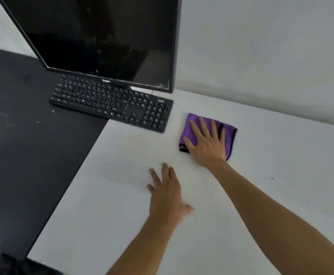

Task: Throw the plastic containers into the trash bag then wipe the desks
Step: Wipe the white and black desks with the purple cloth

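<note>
**Wiping the white desk: hands and cloth position**

The white desk (261, 195) fills most of my view; a black desk (23, 135) adjoins it on the left. A dark, switched-off monitor (102, 36) stands at the far side, over the seam between the two desks. A black keyboard (112, 102) lies just in front of the monitor, straddling both surfaces, with its number pad on the white desk.

My right hand (207, 143) is spread flat, palm down, pressing on a folded purple cloth (192, 124) that lies on the white desk just right of the keyboard. The fingers are extended, not curled around the cloth.

My left hand (166, 193) is open with fingers extended, palm down, over bare desk nearer to me. It holds nothing. No plastic containers appear in view.
</note>
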